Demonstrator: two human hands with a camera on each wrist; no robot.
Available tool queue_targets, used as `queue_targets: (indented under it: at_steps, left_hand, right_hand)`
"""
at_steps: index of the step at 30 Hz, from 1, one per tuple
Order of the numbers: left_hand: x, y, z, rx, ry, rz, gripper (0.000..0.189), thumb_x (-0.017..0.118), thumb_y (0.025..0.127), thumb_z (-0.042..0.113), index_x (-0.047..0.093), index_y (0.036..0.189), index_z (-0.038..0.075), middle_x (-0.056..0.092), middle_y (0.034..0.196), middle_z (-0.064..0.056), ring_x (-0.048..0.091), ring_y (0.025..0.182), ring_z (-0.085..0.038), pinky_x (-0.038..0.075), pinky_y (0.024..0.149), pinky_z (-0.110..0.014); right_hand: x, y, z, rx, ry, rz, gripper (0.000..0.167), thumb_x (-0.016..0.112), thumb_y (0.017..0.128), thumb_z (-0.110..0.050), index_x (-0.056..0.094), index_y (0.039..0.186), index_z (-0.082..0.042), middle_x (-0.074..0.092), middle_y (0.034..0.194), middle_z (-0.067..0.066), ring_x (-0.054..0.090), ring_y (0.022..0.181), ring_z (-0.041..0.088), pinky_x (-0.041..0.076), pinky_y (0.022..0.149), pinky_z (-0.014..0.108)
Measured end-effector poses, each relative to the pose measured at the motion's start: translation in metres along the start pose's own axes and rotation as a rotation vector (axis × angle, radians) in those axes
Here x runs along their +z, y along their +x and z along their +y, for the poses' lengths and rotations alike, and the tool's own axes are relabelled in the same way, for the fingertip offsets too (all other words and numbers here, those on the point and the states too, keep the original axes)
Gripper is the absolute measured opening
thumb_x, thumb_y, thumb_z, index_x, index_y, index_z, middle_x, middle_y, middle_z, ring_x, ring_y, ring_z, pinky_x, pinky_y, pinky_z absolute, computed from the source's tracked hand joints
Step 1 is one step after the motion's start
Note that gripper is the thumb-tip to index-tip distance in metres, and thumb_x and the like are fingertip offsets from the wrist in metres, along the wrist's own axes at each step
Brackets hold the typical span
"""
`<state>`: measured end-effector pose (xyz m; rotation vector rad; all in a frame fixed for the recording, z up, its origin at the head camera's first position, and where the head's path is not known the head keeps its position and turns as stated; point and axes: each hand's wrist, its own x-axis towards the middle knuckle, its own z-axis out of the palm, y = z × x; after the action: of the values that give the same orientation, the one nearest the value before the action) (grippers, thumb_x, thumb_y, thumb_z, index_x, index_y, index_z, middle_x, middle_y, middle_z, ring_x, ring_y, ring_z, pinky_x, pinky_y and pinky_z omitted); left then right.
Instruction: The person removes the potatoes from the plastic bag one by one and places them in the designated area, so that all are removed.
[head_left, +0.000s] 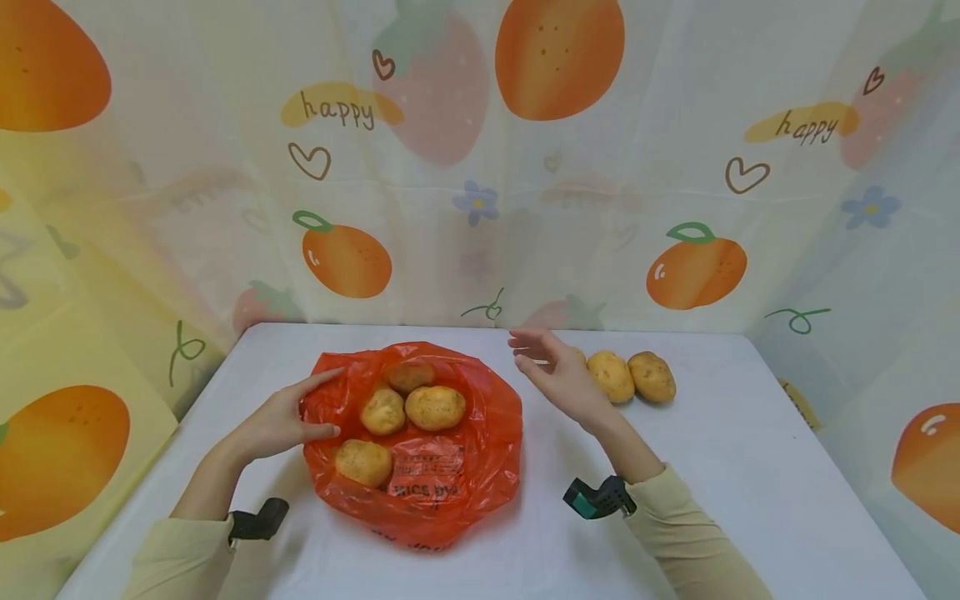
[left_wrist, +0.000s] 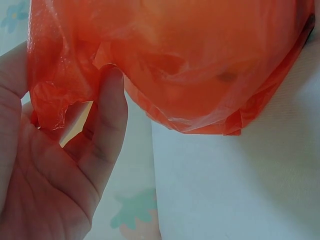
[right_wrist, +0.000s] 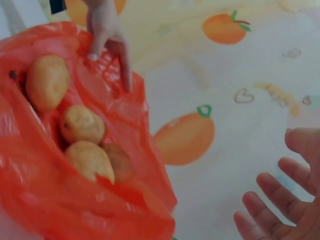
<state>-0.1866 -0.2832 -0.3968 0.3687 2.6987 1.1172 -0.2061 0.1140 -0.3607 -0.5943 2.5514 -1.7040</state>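
A red plastic bag lies spread wide at the mouth, with several potatoes inside it. My left hand holds the bag's left rim; in the left wrist view the thin red film passes between thumb and fingers. To the right of the bag my right hand is raised with nothing in it, its fingers loosely extended, as the right wrist view also shows. Just beyond that hand sit more potatoes, one of them mostly hidden behind it.
A white table carries everything. Behind it hangs a fruit-printed curtain, which also covers both sides. Each wrist wears a dark camera mount, such as the right one.
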Motion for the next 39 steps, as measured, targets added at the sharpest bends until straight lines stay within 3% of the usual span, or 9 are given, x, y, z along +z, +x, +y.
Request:
queue_targets:
  at_steps: [13,21,39]
  left_hand:
    - [0.002,0.000,-0.003,0.001,-0.001,0.000,0.079,0.074,0.077,0.025,0.032,0.143,0.020,0.049,0.129,-0.017,0.051,0.111,-0.032,0.048,0.088,-0.047]
    - [0.001,0.000,-0.001,0.011,0.003,-0.001,0.079,0.074,0.077,0.025,0.032,0.143,0.019,0.050,0.129,-0.018,0.052,0.110,-0.032,0.047,0.088,-0.048]
    - [0.000,0.000,0.001,0.007,-0.002,-0.022,0.079,0.074,0.077,0.025,0.032,0.143,0.018,0.048,0.130,-0.018,0.051,0.111,-0.032,0.049,0.087,-0.045]
  right_hand:
    - [0.039,0.007,-0.009,0.029,0.037,-0.136,0.041,0.058,0.091,-0.025,0.047,0.130,-0.018,0.052,0.129,0.007,0.052,0.115,0.021,0.047,0.092,0.037]
    - [0.059,0.015,-0.005,0.043,0.066,-0.198,0.044,0.056,0.092,-0.024,0.045,0.132,-0.011,0.050,0.132,0.009,0.050,0.118,0.026,0.043,0.097,0.043]
    - [0.083,0.034,0.013,0.109,-0.017,-0.235,0.042,0.056,0.091,-0.031,0.050,0.129,-0.012,0.053,0.130,0.005,0.051,0.117,0.025,0.045,0.095,0.041]
